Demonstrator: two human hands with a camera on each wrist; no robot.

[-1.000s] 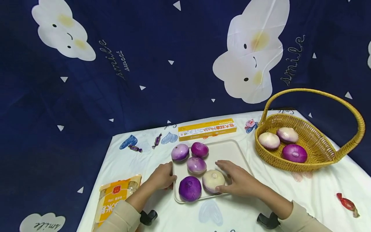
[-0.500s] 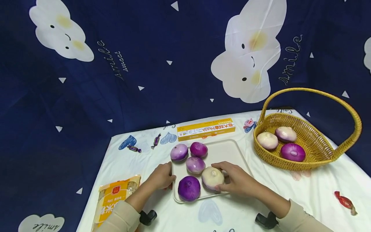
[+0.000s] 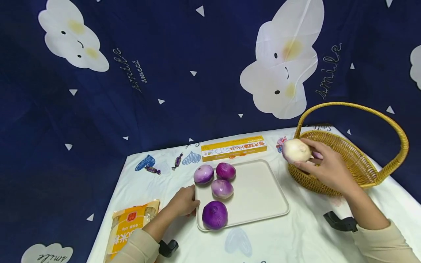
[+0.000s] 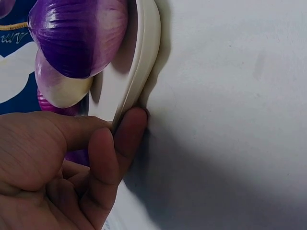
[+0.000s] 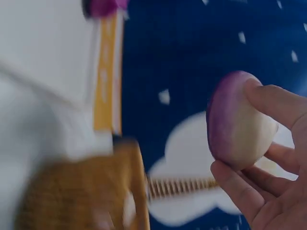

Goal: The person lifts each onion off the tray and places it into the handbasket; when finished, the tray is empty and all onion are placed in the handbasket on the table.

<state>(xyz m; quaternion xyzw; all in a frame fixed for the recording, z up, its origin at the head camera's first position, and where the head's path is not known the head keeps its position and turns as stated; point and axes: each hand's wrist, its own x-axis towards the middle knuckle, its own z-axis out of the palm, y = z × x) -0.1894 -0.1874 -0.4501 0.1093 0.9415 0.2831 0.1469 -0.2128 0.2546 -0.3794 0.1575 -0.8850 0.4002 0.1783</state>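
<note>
A white and purple onion (image 3: 296, 151) is in my right hand (image 3: 327, 166), gripped between thumb and fingers and lifted at the left rim of the wicker basket (image 3: 353, 151). The right wrist view shows the same onion (image 5: 238, 122) clasped from one side. My left hand (image 3: 183, 200) pinches the left edge of the cream tray (image 3: 260, 193); in the left wrist view its thumb and a finger meet on the tray rim (image 4: 139, 72). On the tray's left half lie a dark purple onion (image 3: 215, 215) and several other onions. Basket contents are mostly hidden behind my right hand.
Behind the tray lies a yellow pasta box (image 3: 234, 148). Two wrapped candies, one of them a purple candy (image 3: 178, 160), lie at the back left. An orange food packet (image 3: 131, 223) sits beside my left forearm. The basket handle (image 3: 358, 106) arches high.
My right hand has picked up the white and purple onion from the tray's front and carried it right and up to the basket. The left hand stays on the tray edge.
</note>
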